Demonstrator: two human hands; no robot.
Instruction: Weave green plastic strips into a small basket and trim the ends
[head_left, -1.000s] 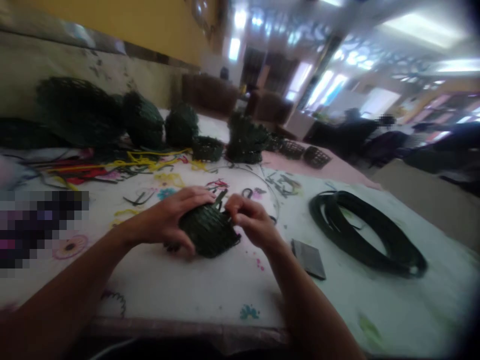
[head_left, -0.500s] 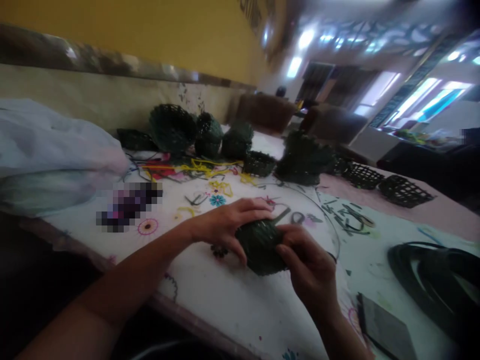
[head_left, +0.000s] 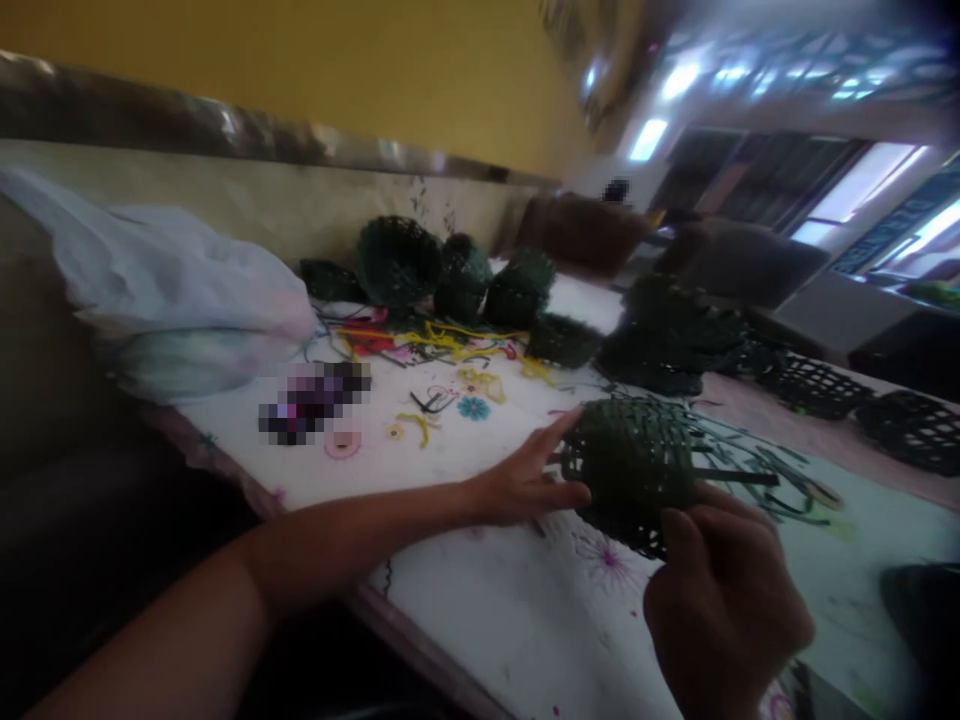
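A small dark green woven basket (head_left: 634,465) is held tilted above the table, with a loose flat strip (head_left: 739,477) sticking out to its right. My left hand (head_left: 521,485) holds its left side, the thumb in front and the fingers along the upper edge. At the lower right of the basket, my right hand (head_left: 724,585) is closed on its edge, thumb against the weave. The other right fingertips are hidden behind.
Several dark green woven baskets (head_left: 397,262) stand along the wall. A white plastic bag (head_left: 202,285) lies at the left. Yellow strips (head_left: 450,338) and green strip offcuts (head_left: 806,490) are scattered on the patterned tablecloth (head_left: 480,600). Open-weave baskets (head_left: 814,385) sit at the right.
Both hands have raised the basket off the table and moved it up and right in view. It has turned, so its openwork side now shows. The camera view has shifted left.
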